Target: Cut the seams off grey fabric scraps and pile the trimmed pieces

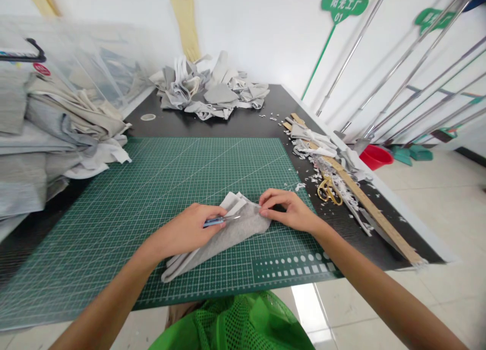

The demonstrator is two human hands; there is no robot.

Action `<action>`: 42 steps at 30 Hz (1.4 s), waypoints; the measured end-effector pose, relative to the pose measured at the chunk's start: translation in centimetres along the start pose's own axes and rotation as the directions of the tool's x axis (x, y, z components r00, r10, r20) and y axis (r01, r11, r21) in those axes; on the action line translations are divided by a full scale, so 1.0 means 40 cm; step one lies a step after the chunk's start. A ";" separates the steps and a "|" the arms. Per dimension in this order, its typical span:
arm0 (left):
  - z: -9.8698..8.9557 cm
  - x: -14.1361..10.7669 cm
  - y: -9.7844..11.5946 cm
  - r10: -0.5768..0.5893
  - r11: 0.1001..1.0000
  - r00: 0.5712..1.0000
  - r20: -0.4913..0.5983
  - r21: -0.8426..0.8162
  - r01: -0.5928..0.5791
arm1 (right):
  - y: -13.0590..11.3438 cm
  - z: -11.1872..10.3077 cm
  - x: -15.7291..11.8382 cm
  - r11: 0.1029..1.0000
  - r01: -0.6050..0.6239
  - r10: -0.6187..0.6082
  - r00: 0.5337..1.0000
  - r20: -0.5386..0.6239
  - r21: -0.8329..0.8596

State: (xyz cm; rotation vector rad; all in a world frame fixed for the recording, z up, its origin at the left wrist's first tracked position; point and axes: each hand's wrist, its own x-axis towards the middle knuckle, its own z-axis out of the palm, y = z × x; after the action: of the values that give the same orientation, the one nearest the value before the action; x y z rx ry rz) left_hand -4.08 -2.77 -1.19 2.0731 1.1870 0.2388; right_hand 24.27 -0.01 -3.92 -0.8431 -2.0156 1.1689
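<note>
A folded piece of light grey cloth [235, 232] lies slantwise on the green cutting mat [170, 162], near its front edge. My left hand [190, 223] is closed around small blue-handled snips [217, 221], whose metal tip points right across the cloth. That hand also rests over the cloth's left part, hiding some of it. At the upper right corner of the cloth, the fingertips of my right hand [284, 209] pinch its edge. White inner layers show at the fold between both hands.
Grey cloth [72, 132] is piled at the left by a clear plastic bin [102, 61]. More scraps [216, 89] are heaped at the back. Along the right lie gold-handled scissors [329, 190], a wooden ruler [364, 208] and white clippings. A red basin [375, 157] stands beyond the table.
</note>
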 end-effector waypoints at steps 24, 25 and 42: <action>0.016 -0.029 -0.005 0.065 0.996 0.993 -0.102 0.063 -0.059 | 0.025 -0.309 -0.157 0.419 -0.458 0.002 0.864 -0.504 -0.784; 0.016 -0.029 -0.005 0.070 0.996 0.992 -0.106 0.060 -0.064 | 0.030 -0.313 -0.154 0.377 -0.461 0.006 0.869 -0.495 -0.804; 0.009 -0.041 0.009 0.096 0.995 0.977 -0.192 0.039 -0.090 | -0.130 -0.032 -0.080 0.768 -0.194 -0.155 0.868 -0.471 -0.610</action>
State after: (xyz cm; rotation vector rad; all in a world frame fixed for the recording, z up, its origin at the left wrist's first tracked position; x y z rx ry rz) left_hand -4.56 -4.41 -0.91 2.1735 1.2141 0.4796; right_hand 26.08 -3.97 0.56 -1.3406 -1.9440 0.1600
